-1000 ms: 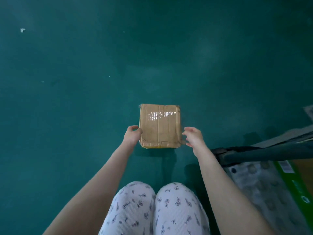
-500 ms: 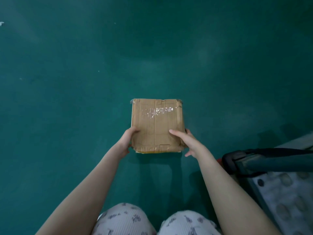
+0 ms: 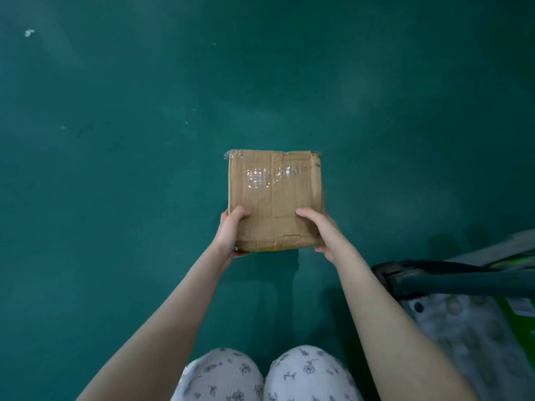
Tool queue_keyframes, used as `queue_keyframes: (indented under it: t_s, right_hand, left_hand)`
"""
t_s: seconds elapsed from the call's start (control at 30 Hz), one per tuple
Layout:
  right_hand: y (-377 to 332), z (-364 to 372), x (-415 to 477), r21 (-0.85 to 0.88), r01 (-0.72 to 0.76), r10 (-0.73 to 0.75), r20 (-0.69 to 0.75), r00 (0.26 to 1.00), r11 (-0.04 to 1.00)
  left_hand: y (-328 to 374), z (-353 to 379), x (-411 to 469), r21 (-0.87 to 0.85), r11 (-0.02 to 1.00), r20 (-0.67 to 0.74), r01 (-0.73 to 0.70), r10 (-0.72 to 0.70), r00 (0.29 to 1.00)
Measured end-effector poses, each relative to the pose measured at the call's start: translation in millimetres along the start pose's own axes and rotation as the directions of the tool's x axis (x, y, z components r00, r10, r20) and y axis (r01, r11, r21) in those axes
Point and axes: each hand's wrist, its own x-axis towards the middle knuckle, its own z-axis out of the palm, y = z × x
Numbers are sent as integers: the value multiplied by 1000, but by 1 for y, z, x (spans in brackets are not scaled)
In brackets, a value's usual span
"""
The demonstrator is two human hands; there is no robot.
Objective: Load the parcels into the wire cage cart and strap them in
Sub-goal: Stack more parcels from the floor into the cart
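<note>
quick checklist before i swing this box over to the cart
1. Two-handed grip: ok. The left hand and right hand hold the near corners of the brown taped cardboard parcel, thumbs on top.
2. Parcel off the green floor: ok, it seems. Fingers curl under its near edge.
3. Seal: ok on the top face, where clear tape shows. The underside is hidden.
4. Way to the cart's dark bar: ok. Only bare floor lies between.
5. Room inside the cart: cannot tell. Only a grey bubble-wrap parcel and a green box show.
</note>
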Motion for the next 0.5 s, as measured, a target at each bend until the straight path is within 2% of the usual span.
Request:
queue_keyframes:
  t_s: [0.2,0.5]
  right_hand:
    - [-63,4,-100,-8,19,-18,60,998,1000]
    - [-161,1,-268,44,52,-57,123,991,998]
  left_hand:
    - [57,-14,-106,-58,998,-32,-17,16,999]
    - [177,-24,-277,-6,998,-88,-64,63,994]
